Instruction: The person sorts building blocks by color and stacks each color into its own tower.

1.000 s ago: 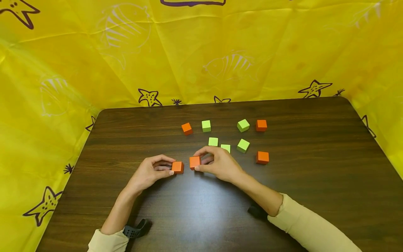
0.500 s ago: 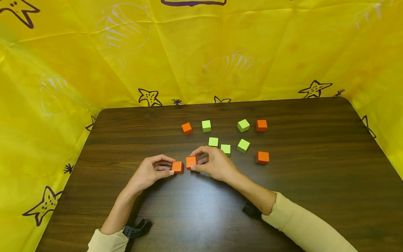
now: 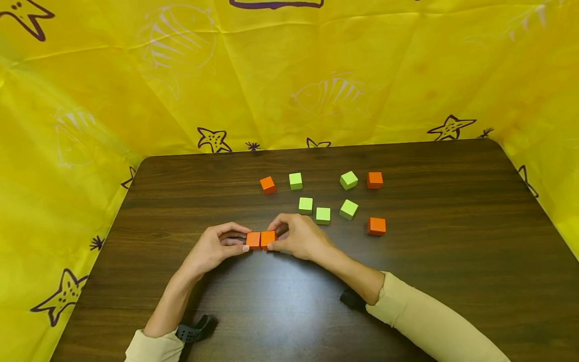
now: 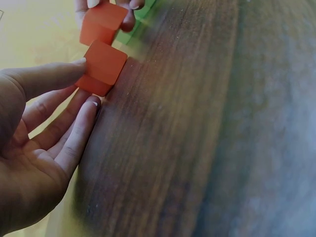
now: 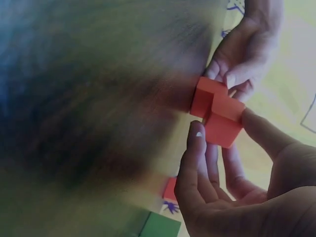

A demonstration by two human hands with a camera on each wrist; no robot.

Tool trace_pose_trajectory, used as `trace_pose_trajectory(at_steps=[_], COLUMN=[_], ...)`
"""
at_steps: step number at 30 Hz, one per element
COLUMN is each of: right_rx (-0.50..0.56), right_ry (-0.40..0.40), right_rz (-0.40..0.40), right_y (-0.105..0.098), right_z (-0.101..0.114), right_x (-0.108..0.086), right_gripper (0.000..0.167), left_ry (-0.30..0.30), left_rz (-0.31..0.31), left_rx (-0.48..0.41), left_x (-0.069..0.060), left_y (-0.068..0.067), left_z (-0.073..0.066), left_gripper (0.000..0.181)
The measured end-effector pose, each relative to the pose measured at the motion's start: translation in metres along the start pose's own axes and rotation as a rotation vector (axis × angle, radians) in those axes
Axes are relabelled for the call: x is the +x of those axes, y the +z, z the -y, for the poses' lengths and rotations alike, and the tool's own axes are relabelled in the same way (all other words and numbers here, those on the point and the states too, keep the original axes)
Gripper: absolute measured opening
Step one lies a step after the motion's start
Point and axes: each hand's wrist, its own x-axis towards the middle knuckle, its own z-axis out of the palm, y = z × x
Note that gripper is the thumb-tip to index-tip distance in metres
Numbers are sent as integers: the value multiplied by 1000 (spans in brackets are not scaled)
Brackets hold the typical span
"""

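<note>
My left hand pinches an orange cube between thumb and fingers, low at the tabletop. Right beside it, a second orange cube is gripped by my right hand. From above, the two cubes stand side by side with a thin dark line between them. Both wrist views show them stepped: the right hand's cube sits a little off from the left hand's cube, apparently slightly raised. Whether their faces touch, I cannot tell.
Behind the hands, several green cubes are scattered on the dark wooden table. Loose orange cubes stand at the back left, back right and right. A yellow patterned cloth hangs round the table.
My right hand has moved left with its orange cube and come slightly nearer, closing the gap to the other cube. The left hand and its cube have stayed in place.
</note>
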Motion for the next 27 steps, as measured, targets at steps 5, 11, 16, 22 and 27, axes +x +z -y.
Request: trace_pose_trajectory(at_steps=[5, 11, 16, 22, 27], right_rx=[-37, -62, -95, -128, -152], right_ry=[10, 4, 0, 2, -2], right_rz=[-4, 0, 2, 2, 0], right_y=[2, 3, 5, 8, 9], right_z=[2, 2, 3, 2, 1], right_x=[2, 5, 6, 8, 9], right_gripper=[24, 25, 26, 26, 26], left_ry=[-2, -5, -5, 3, 4], left_rz=[-1, -1, -1, 5, 6], left_rx=[-5, -7, -8, -11, -10], left_x=[0, 0, 0, 0, 1], left_y=[0, 0, 0, -1, 0], left_z=[0, 1, 2, 3, 3], left_gripper=[35, 36, 36, 36, 36])
